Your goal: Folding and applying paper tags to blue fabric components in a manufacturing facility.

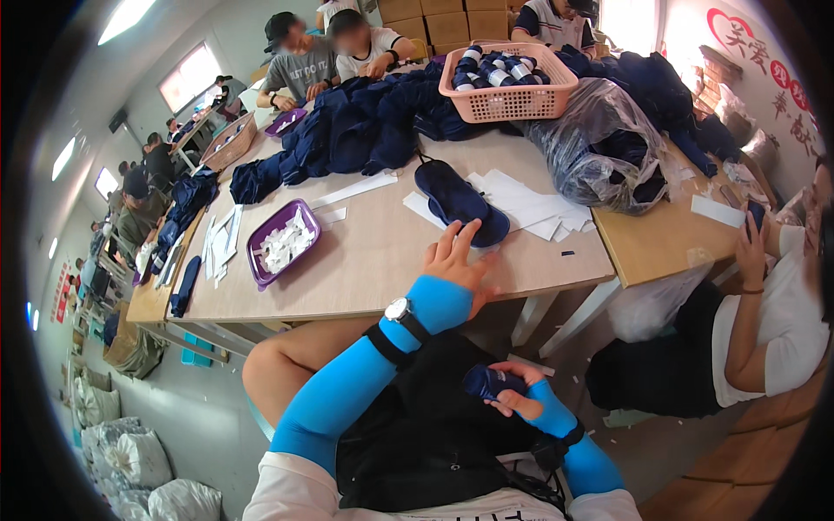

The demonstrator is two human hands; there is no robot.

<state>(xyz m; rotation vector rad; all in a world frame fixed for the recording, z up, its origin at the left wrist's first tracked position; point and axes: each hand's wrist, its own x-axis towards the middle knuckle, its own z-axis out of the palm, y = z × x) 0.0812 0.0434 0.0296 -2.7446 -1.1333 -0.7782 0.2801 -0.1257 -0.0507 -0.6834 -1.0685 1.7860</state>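
Note:
On the near part of the table lies a dark blue eye mask [447,191] with a black strap at its far end. My left hand [458,265] reaches over its near end, fingers spread and fingertips on or just above the cloth. Down over my lap, my right hand [524,401] is closed around a small dark blue rolled bundle [484,382], which looks like a rolled eye mask. White paper strips [534,204] lie fanned out just beside the flat mask, partly under it. A purple tray [289,273] of small white paper pieces stands left of my left hand.
Dark blue cloth pieces [343,130] are heaped across the table's middle. A pink basket [521,106] of rolled bundles stands behind, beside a clear plastic bag [599,152] of dark cloth. At right a co-worker's hand [749,252] holds something dark blue. More people sit at the far side.

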